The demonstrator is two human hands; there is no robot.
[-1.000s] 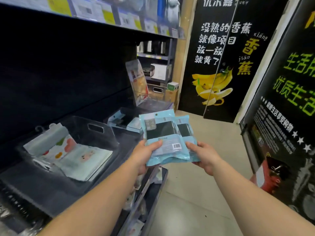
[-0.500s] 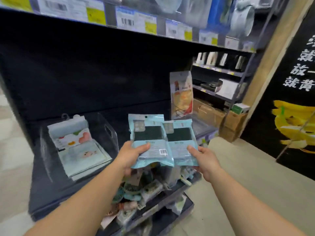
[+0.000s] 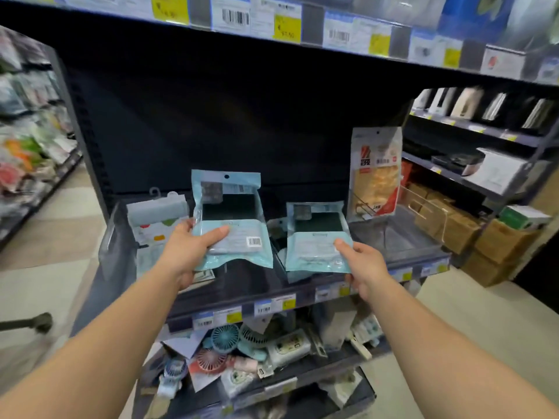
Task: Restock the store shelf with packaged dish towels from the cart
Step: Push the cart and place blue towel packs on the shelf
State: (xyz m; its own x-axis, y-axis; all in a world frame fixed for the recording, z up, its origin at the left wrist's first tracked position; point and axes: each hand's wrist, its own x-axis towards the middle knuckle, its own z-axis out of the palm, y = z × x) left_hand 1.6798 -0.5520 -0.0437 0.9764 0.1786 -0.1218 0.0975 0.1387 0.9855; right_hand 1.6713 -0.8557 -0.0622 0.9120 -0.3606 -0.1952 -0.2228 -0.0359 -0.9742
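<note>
Dish-towel packs, two pale-blue pouches, are up in front of the shelf point(image 3: 272, 285) in the head view. The left hand point(image 3: 187, 252) grips the left pack point(image 3: 231, 219) at its lower left corner, thumb across the front, fingers behind. At three o'clock from it, well apart, the right hand point(image 3: 361, 267) pinches the right pack point(image 3: 317, 237) by its lower right corner. A patterned towel pack point(image 3: 154, 219) leans in a clear bin point(image 3: 116, 243) at nine o'clock of the left pack; an orange pouch point(image 3: 376, 170) stands at one o'clock of the right pack. The step looks like placement: each pack next needs lowering upright onto the shelf, then a release.
</note>
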